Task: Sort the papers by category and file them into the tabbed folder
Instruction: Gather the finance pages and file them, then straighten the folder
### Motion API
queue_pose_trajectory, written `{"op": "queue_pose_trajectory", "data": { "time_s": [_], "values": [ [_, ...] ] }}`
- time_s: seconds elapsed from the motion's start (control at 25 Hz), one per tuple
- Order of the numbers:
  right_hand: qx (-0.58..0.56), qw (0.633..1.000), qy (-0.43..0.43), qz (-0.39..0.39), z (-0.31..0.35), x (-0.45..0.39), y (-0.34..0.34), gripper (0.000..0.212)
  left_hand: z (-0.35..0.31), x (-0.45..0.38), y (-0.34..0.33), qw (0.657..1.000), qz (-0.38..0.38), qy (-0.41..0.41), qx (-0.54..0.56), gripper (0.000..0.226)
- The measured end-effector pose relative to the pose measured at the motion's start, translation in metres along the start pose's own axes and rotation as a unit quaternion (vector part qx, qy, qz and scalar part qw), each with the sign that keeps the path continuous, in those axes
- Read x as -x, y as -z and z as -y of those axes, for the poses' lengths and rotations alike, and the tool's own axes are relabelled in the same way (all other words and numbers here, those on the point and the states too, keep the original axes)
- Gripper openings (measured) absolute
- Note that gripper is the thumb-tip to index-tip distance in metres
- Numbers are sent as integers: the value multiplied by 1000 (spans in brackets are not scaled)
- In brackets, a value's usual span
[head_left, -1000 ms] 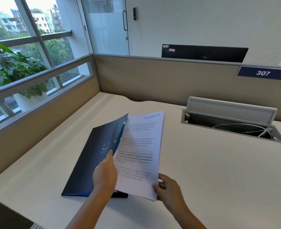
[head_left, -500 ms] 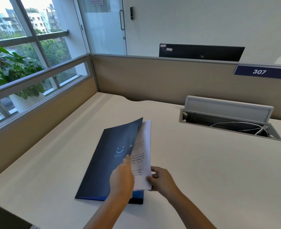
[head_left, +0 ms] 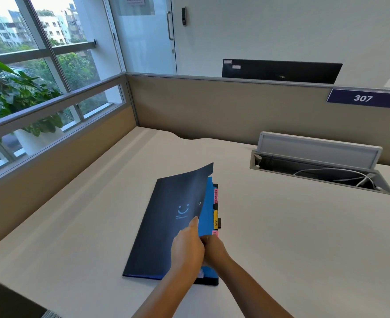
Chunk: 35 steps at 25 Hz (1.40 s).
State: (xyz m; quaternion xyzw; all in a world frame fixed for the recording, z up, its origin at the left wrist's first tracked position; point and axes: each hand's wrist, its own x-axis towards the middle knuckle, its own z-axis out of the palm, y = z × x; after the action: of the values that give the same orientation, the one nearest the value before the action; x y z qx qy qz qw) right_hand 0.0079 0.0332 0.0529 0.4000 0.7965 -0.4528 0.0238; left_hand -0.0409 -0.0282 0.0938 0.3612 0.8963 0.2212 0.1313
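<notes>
At the folder's near end: both hands are meeting at the open edge of the tabbed folder (head_left: 166,228), which is lying on the desk (head_left: 281,237).
Left hand: the left hand (head_left: 186,246) is resting on the dark cover (head_left: 178,203), fingers straight, holding it partly raised.
Right hand: the right hand (head_left: 213,249) is reaching under the cover; its fingertips are hidden, so I cannot tell whether they are pinching a sheet.
Papers: no loose sheet is showing; only a white corner (head_left: 200,274) is peeking out at the folder's near edge, below the hands.
Doing it well: the sheet is likely needing a push fully behind the blue divider (head_left: 206,216) before the cover is lowering.
Tabs: 3 coloured tabs (head_left: 215,220) are sticking out along the folder's right edge; they are worth checking.
Beyond the folder: a cable tray (head_left: 320,166) is standing open.
</notes>
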Motion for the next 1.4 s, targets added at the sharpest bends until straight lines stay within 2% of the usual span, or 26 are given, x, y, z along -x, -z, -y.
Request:
{"op": "queue_pose_trajectory", "data": {
  "time_s": [0.04, 0.12, 0.2, 0.28, 0.36, 0.48, 0.6, 0.72, 0.8, 0.92, 1.04, 1.16, 1.4],
  "values": [
    [-26, 1000, -10, 13, -2, -1, 0, 12, 2, -1, -4, 1000, 3, 1, 8, 48],
    [-110, 993, -47, 13, -8, 0, 6, 19, 5, -1, -9, 998, 18, -6, 55, 47],
    [-221, 970, -88, -43, -21, 4, 17, 18, 12, 0, -12, 993, 41, -19, 111, 50],
    [-300, 937, -131, -121, -38, 10, 32, 13, 33, -6, -13, 993, 34, -21, 107, 55],
    [-287, 928, -162, -174, -59, 11, 38, 11, 67, -20, -13, 999, -9, 7, 51, 54],
    [-247, 935, -187, -170, -70, 8, 32, 13, 114, -35, -5, 992, -68, 110, -2, 50],
    [-251, 939, -197, -133, -65, 5, 17, 18, 132, -44, 0, 973, -34, 219, 59, 49],
    [-153, 963, -188, -115, -60, -4, 13, 32, 144, -58, -2, 960, -20, 258, 103, 47],
    [-130, 966, -200, -99, -57, -4, 18, 37, 144, -65, -2, 953, -1, 267, 144, 49],
    [-152, 966, -192, -86, -62, 3, 26, 43, 126, -68, -9, 949, 8, 242, 201, 46],
    [-147, 963, -177, -137, -78, 16, 40, 45, 96, -66, -16, 954, -5, 195, 229, 38],
    [-139, 954, -182, -195, -98, 37, 58, 31, 65, -60, -25, 957, -9, 148, 248, 35],
    [-67, 934, -224, -272, -148, 82, 87, 35, 12, -34, -75, 965, 56, 96, 236, 38]
  ]
}}
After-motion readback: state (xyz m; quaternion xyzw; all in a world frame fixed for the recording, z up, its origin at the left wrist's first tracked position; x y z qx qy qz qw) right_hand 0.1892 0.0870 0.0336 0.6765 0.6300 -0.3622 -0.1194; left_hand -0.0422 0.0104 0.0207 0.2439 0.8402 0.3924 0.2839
